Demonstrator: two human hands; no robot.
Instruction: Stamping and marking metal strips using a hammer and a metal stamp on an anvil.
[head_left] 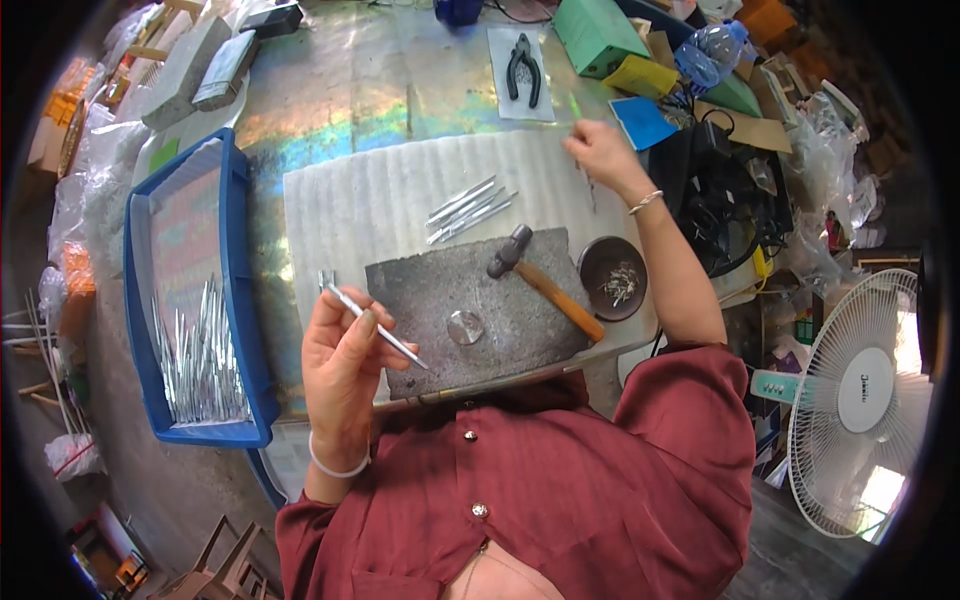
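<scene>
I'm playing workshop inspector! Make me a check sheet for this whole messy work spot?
Surface: white foam sheet on the table; grey slab at its near side.
Job's things: hammer and round metal disc on the slab; silver rods beyond it; more in the blue tray; small bits in the dark bowl.
Clutter: pliers, plastic bottle.
Hands: left hand grips a silver rod; right hand curled, grip unclear.
Cables: black tangle on the right.
Surroundings: white fan at right.
</scene>
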